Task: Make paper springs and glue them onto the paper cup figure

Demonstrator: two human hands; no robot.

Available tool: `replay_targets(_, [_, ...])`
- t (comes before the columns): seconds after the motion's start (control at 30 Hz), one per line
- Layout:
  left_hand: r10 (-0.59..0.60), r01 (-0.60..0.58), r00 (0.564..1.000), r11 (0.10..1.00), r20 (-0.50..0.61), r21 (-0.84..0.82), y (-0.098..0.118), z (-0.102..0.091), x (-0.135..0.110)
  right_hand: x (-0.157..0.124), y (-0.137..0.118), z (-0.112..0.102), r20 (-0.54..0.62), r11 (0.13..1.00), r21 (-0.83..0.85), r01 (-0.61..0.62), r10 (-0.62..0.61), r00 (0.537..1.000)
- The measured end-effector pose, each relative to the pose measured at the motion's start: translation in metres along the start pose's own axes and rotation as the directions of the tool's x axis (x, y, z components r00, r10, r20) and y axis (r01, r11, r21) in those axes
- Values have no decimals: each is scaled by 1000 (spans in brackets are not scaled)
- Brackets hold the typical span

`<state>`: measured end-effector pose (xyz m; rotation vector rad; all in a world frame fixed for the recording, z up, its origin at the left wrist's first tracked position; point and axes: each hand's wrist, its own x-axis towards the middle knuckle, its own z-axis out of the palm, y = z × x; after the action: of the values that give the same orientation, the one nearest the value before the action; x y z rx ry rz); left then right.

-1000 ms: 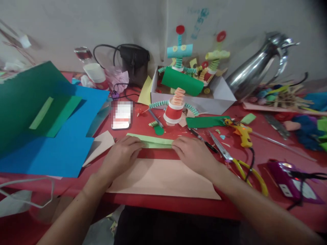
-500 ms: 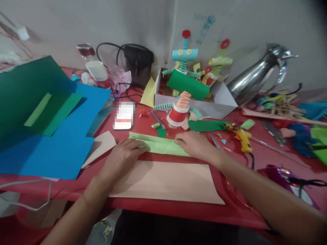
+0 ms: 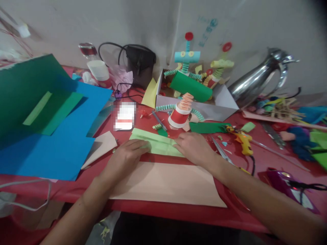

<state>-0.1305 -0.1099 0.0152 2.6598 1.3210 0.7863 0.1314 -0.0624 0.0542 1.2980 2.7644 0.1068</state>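
Note:
A light green sheet of paper (image 3: 161,147) lies on the red table with creases running along its length and a raised flap at its back edge. My left hand (image 3: 130,153) holds its left end, fingers curled together over the paper. At the right end, the fingertips of my right hand (image 3: 195,146) pinch it. The fingers partly cover both ends. Just in front of it lies a larger peach sheet of paper (image 3: 168,183). Behind it stands a red and white paper cup (image 3: 179,117) topped with folded peach paper.
Blue card sheets (image 3: 84,149) lie on the left, near a phone (image 3: 125,115). A box (image 3: 194,105) of paper figures stands behind. Scissors (image 3: 221,148), a yellow glue gun (image 3: 244,141) and a cable-fed purple device (image 3: 291,190) are on the right. A metal jug (image 3: 258,78) leans at the back.
The back flap of the light green paper stands more open at the left than before. Both hands stay at its ends, with only small finger shifts. The view has moved slightly.

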Motion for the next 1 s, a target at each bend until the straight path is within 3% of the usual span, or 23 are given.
replay_targets(0.13, [-3, 3, 1000, 1000, -13, -15, 1, 0, 0, 5, 4, -1, 33, 999, -44, 30, -29, 999])
replay_targets(0.27, [16, -15, 1000, 1000, -26, 11, 0, 1, 0, 6, 10, 1, -17, 995, 32, -97, 97, 995])
replay_targets(0.37, [25, -24, 999, 999, -27, 27, 0, 1, 0, 5, 12, 0, -29, 990, 94, -103, 107, 994])
replay_targets(0.67, [19, -19, 999, 1000, -40, 7, 0, 0, -1, 12, 20, 1, 53, 924, 267, -273, 269, 962])
replay_targets(1.0, [27, -26, 998, 1000, -48, 6, -1, 1, 0, 8, 19, 1, 8, 923, 331, -195, 204, 979])
